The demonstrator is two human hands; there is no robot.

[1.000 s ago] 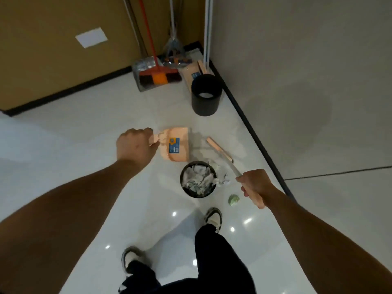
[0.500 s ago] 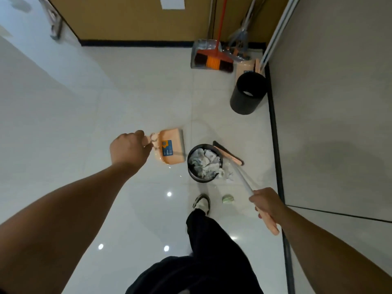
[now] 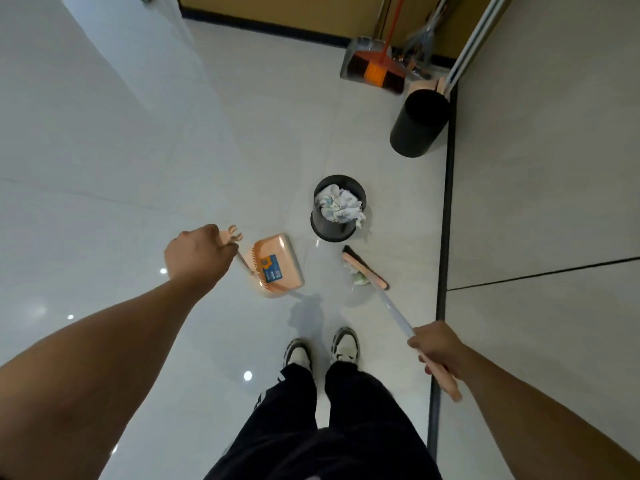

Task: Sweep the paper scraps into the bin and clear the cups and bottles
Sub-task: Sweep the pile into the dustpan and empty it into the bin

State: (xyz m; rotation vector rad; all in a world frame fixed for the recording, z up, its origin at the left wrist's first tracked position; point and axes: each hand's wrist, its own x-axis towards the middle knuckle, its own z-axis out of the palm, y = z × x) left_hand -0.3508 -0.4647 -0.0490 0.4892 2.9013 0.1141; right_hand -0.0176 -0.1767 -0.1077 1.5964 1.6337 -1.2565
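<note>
Broom head now rests against the green paper scrap; right hand grips its handle, left hand clamps the peach plastic dustpan handle.

Both arms stretched forward and down, left hand fisted around a handle, right hand gripping a pole, feet together.

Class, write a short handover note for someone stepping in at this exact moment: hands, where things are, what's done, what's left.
Left hand grips the dustpan handle, pan on the floor.
Right hand grips the broom, whose head touches a greenish scrap.
Small bin ahead is full of crumpled paper.
Left: sweep that scrap into the pan and bin it. No cups or bottles are in view.
</note>
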